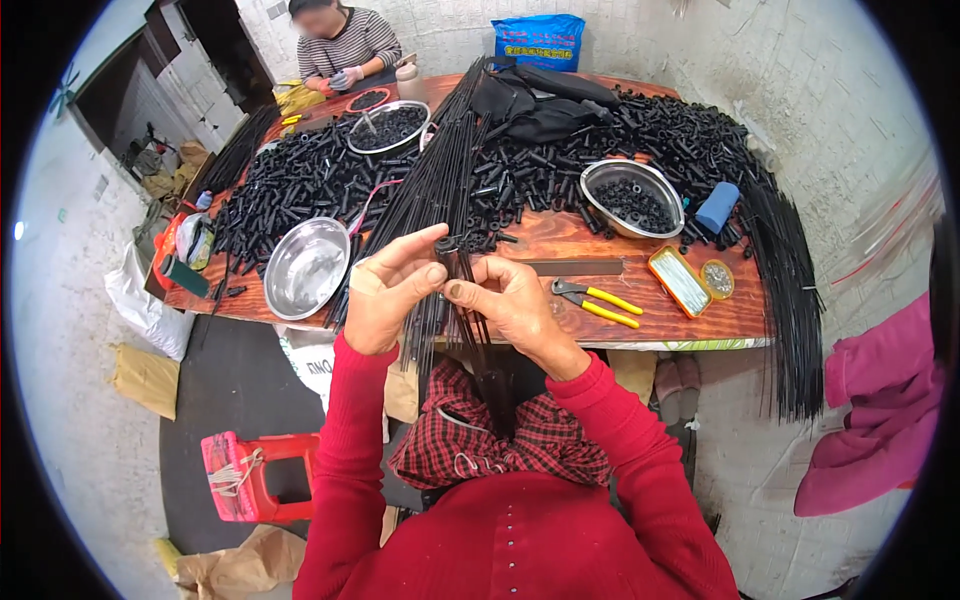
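Observation:
Above the table's front edge, my left hand [388, 290] pinches a small black tubular part [447, 247] between thumb and fingers. My right hand [515, 310], close beside it, has thumb and fingers closed around several thin black rods [474, 335]. These rods run from the fingertips down toward my lap, where a thicker dark piece [493, 395] shows on them. How the tubular part meets the rods is partly hidden by the fingers. Behind my hands lies a large bundle of long black rods [440, 180].
Heaps of black tubes [300, 185] cover the wooden table [560, 235]. A steel bowl [307, 268] stands left; another bowl [633, 235] holds black rings. Yellow-handled pliers [598, 303], a yellow-rimmed box [680, 281] and a blue block [717, 207] lie right. A co-worker [347, 45] sits across.

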The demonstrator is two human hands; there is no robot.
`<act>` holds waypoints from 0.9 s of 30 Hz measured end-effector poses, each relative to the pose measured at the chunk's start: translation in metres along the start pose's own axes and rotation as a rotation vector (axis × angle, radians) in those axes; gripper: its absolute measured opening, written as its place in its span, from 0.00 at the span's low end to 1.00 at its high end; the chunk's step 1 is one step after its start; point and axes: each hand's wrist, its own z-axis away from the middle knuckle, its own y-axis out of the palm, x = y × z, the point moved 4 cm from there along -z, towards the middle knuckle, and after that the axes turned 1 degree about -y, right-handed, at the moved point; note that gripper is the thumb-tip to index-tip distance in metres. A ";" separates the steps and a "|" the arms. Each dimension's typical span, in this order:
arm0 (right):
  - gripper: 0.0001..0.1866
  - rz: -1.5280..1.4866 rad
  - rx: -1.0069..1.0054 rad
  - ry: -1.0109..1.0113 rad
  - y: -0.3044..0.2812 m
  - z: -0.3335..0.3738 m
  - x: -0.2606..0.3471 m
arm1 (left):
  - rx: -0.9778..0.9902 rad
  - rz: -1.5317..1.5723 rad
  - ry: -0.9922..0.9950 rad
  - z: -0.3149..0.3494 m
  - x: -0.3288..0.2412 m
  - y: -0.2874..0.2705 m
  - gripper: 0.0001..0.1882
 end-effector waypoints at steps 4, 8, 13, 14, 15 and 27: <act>0.07 0.100 0.033 -0.021 0.008 0.001 0.001 | -0.098 -0.125 0.026 -0.001 -0.003 -0.004 0.18; 0.09 -0.048 0.074 -0.043 0.004 0.001 0.003 | -0.087 -0.094 -0.024 0.001 -0.001 -0.011 0.18; 0.11 0.072 0.108 -0.021 0.004 0.001 0.010 | -0.076 -0.136 0.009 0.000 0.003 -0.019 0.18; 0.11 0.069 0.106 -0.022 0.006 0.002 0.013 | -0.074 -0.138 0.007 0.001 0.004 -0.019 0.18; 0.11 0.097 0.089 -0.021 0.006 0.002 0.016 | -0.086 -0.127 0.013 0.002 0.004 -0.019 0.18; 0.09 0.244 -0.046 -0.173 0.015 -0.001 0.012 | -0.123 -0.140 -0.021 0.006 -0.001 -0.015 0.21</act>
